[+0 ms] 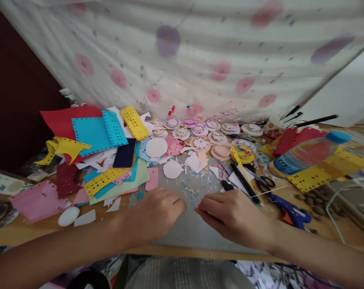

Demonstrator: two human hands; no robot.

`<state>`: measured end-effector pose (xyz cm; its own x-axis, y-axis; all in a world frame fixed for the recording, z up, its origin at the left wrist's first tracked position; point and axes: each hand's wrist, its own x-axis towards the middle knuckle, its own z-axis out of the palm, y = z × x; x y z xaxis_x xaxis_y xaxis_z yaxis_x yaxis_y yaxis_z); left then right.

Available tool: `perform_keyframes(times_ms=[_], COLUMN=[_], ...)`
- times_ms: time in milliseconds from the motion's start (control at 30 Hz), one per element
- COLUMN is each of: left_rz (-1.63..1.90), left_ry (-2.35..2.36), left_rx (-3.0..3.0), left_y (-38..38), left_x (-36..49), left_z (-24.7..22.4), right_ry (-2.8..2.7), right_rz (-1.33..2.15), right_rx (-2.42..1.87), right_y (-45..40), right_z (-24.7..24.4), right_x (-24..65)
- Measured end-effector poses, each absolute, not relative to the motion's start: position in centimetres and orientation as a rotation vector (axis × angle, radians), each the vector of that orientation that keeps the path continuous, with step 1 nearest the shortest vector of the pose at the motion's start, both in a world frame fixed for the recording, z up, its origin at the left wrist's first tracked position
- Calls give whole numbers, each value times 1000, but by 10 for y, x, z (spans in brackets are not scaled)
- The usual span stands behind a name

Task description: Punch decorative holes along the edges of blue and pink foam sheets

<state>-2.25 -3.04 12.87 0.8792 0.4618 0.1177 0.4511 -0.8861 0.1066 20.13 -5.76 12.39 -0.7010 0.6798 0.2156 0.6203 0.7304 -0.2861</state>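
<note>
- Leftmost, a pink sheet [34,200] with punched holes lies on the wooden tabletop [25,237], and a small white disc [68,216] lies near its right corner.
- Behind these, a red sheet [57,122] is partly covered by a blue sheet [90,134] with holes along its edges.
- Next, a dark phone [124,154] rests on the paper pile, with a yellow strip [135,123] tilted behind it.
- The left hand [157,212] is loosely curled over the mat's left part, fingers bent together; whether it pinches anything, I cannot tell.
- A white circle [172,169] lies flat beyond that hand.
- Coloured paper bits [190,189] are scattered on the grey mat [194,230], just beyond the gap between the hands.
- Decorated paper rounds [200,131] stand in rows farther back, before a flowered curtain [196,52].
- The right hand [232,212] is bent, fingers close together and pointing inward; its grip I cannot tell.
- Beside it lie a black marker [245,184] and scissors [265,183].
- Farther right are a blue glue gun [294,212], a tilted bottle [310,152] and brown lumps [317,200].
</note>
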Motion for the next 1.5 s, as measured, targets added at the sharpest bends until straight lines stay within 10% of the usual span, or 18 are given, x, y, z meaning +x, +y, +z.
perform_keyframes(times_ms=[1500], left_rz=[372], left_ry=[702], left_rx=[2821], left_y=[-16], left_x=[-17], left_z=[126], right_ry=[-2573], right_rz=[572], right_rx=[-1089], right_y=[-37], right_z=[116], right_x=[205])
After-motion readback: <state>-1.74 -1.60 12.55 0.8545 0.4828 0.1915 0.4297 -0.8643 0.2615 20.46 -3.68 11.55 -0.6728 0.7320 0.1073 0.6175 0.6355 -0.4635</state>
